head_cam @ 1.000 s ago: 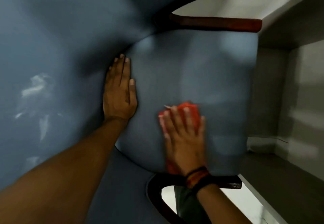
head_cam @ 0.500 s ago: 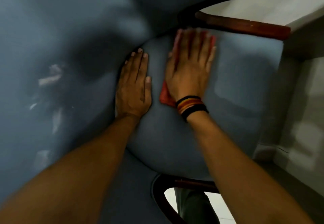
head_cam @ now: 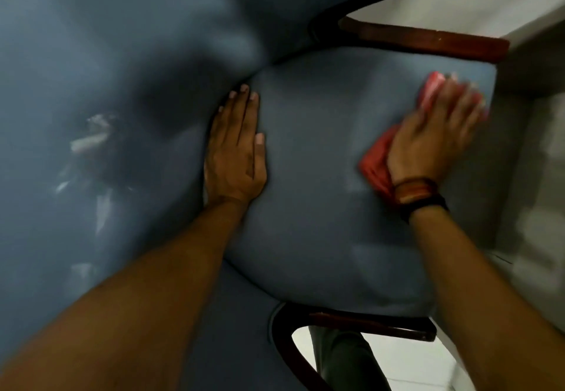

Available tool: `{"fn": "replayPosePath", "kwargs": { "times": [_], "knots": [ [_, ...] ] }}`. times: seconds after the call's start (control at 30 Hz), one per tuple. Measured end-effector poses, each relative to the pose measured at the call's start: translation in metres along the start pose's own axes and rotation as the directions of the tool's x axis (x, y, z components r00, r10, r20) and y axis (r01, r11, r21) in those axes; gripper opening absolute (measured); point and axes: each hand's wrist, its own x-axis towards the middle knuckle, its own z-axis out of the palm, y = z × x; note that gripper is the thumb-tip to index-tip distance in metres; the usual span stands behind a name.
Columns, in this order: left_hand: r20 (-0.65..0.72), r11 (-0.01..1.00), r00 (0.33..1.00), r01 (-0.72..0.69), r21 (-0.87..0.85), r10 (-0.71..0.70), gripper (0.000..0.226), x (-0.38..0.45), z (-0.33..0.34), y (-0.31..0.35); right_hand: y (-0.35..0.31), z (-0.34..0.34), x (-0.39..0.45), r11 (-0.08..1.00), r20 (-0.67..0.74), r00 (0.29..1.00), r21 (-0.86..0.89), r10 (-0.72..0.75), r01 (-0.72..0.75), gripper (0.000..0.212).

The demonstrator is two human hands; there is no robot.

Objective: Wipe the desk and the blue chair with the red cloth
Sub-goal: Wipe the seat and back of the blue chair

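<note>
The blue chair fills the view; its padded seat (head_cam: 321,195) lies in the middle and its backrest (head_cam: 107,54) spreads over the left. My left hand (head_cam: 235,152) rests flat on the seat's left edge, by the crease with the backrest, fingers together and holding nothing. My right hand (head_cam: 434,134) presses the red cloth (head_cam: 377,161) flat against the seat near its far right corner. The cloth shows at the wrist side and again past the fingertips. Dark and orange bands circle that wrist. The desk is not clearly in view.
A reddish wooden armrest (head_cam: 428,40) runs along the seat's far side, and another armrest (head_cam: 373,325) on a dark curved frame runs along the near side. Pale wall and floor (head_cam: 532,176) lie to the right. Whitish scuffs (head_cam: 88,137) mark the backrest.
My right hand has swept the red cloth from the near part of the seat up to its far edge, then rightward to the far right corner. My left hand has stayed planted.
</note>
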Motion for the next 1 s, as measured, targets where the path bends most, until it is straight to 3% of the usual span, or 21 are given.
{"fn": "replayPosePath", "kwargs": {
  "times": [0.07, 0.17, 0.27, 0.4, 0.53, 0.57, 0.63, 0.7, 0.73, 0.8, 0.83, 0.9, 0.93, 1.0],
  "knots": [
    [-0.008, 1.000, 1.000, -0.011, 0.007, 0.011, 0.060, 0.001, 0.000, 0.000, -0.042, 0.010, 0.008, 0.997, -0.012, 0.997, -0.033, -0.075, 0.074, 0.075],
    [-0.023, 1.000, 1.000, -0.017, -0.015, 0.016, 0.058, 0.000, -0.002, 0.001, -0.094, 0.025, -0.023, 0.947, 0.072, 0.945, -0.025, -0.319, 0.322, 0.076],
    [-0.031, 0.981, 0.999, 0.016, -0.195, -0.023, 0.051, 0.000, -0.008, 0.001, -0.107, 0.031, -0.065, 0.862, 0.135, 0.855, -0.001, -0.501, 0.506, 0.078],
    [0.000, 0.874, 0.976, 0.196, -0.445, -0.219, 0.043, 0.011, -0.028, 0.007, -0.075, 0.035, -0.129, 0.674, 0.134, 0.661, 0.133, -0.739, 0.727, 0.072],
    [0.245, 0.882, 0.949, 0.281, -0.379, -0.197, 0.046, 0.015, -0.058, 0.017, -0.008, 0.034, -0.197, 0.411, 0.212, 0.369, 0.207, -0.905, 0.888, 0.076],
    [0.309, 0.891, 0.930, 0.303, -0.339, -0.199, 0.047, 0.017, -0.066, 0.021, 0.016, 0.032, -0.207, 0.381, 0.232, 0.333, 0.208, -0.914, 0.901, 0.078],
    [0.421, 0.910, 0.879, 0.343, -0.233, -0.224, 0.050, 0.021, -0.082, 0.029, 0.063, 0.026, -0.215, 0.406, 0.256, 0.347, 0.236, -0.902, 0.883, 0.077],
    [0.518, 0.946, 0.825, 0.312, -0.089, -0.224, 0.051, 0.025, -0.104, 0.038, 0.098, 0.012, -0.214, 0.506, 0.232, 0.452, 0.312, -0.861, 0.804, 0.064],
    [0.561, 0.968, 0.806, 0.250, -0.031, -0.190, 0.052, 0.027, -0.118, 0.043, 0.107, 0.001, -0.213, 0.578, 0.206, 0.542, 0.376, -0.814, 0.724, 0.059],
    [0.625, 0.998, 0.778, 0.063, 0.012, -0.057, 0.055, 0.027, -0.153, 0.054, 0.104, -0.027, -0.210, 0.711, 0.162, 0.770, 0.534, -0.617, 0.457, 0.054],
    [0.647, 0.999, 0.762, -0.045, 0.018, 0.023, 0.057, 0.026, -0.175, 0.058, 0.095, -0.044, -0.207, 0.721, 0.172, 0.862, 0.638, -0.476, 0.270, 0.052],
    [0.666, 0.969, 0.728, -0.244, 0.035, 0.159, 0.058, 0.027, -0.226, 0.060, 0.072, -0.087, -0.197, 0.547, 0.303, 0.926, 0.826, -0.226, -0.137, 0.046],
    [0.669, 0.937, 0.711, -0.343, 0.059, 0.218, 0.056, 0.028, -0.252, 0.057, 0.063, -0.110, -0.189, 0.394, 0.400, 0.903, 0.864, -0.158, -0.314, 0.047],
    [0.660, 0.821, 0.665, -0.557, 0.125, 0.350, 0.055, 0.036, -0.310, 0.043, 0.046, -0.154, -0.179, 0.150, 0.564, 0.807, 0.825, -0.175, -0.544, 0.047]
  ]
}}
